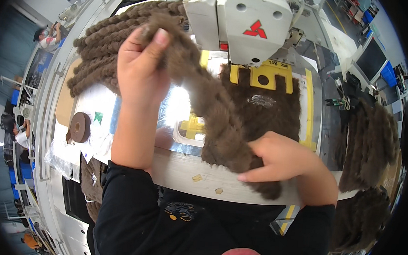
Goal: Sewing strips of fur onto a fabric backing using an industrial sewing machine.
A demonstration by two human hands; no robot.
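Note:
A long brown fur strip [216, 114] hangs slantwise between my two hands. My left hand [143, 70] is raised, its thumb and fingers closed on the strip's upper end. Lower down and to the right, my right hand [284, 158] pinches the strip near its bottom end, and some of its fingertips are buried in the pile. Behind the strip, a wider brown fur piece [272, 115] lies flat beneath a yellow slotted plate [284, 78]. Above that plate stands the white head of a sewing machine [249, 30].
Ribbed brown fur pieces [111, 37] are heaped at the left, with a brown tape roll [79, 127] nearer me. More fur [371, 147] hangs at the right edge, below a dark monitor [371, 60]. A pale table edge [173, 170] runs before my body. Other people work far left.

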